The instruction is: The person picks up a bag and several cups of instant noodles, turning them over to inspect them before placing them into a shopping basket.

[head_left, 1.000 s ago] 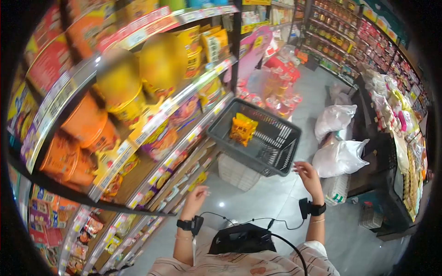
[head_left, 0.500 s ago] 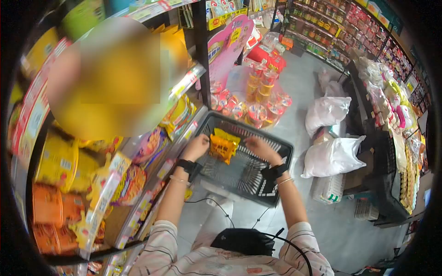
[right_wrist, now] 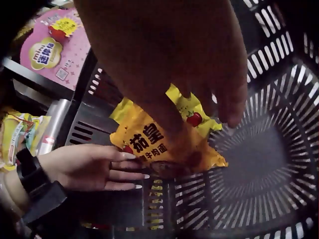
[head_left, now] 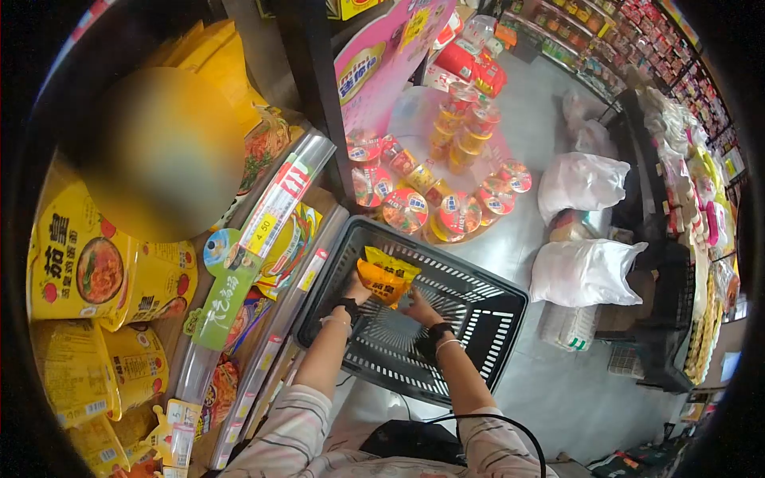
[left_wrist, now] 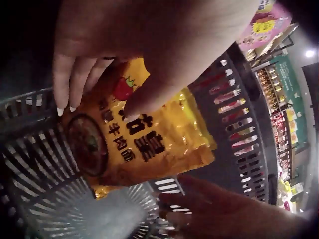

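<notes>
Two instant noodle packets, an orange one point(head_left: 379, 282) and a yellow one point(head_left: 390, 264) overlapping behind it, are inside the dark grey shopping basket point(head_left: 488, 288). My left hand point(head_left: 358, 290) is at the packets' left side, with straight fingers point(right_wrist: 130, 176) along the orange packet's edge. Its thumb overlaps that packet's front in the left wrist view. At the lower right of the packets, my right hand point(head_left: 422, 309) reaches in with fingers extended; in its own wrist view it covers part of both packets.
Shelves on the left hold yellow noodle cups point(head_left: 80, 263) and noodle bags point(head_left: 291, 251). Beyond the basket, several lidded cups point(head_left: 458, 215) stand around a pink display board point(head_left: 390, 72). White plastic bags point(head_left: 588, 271) sit right of the basket, beside a dark stand.
Both hands have come down into the basket, close to the packets. The view has shifted toward the basket, and the left-hand shelves appear nearer.
</notes>
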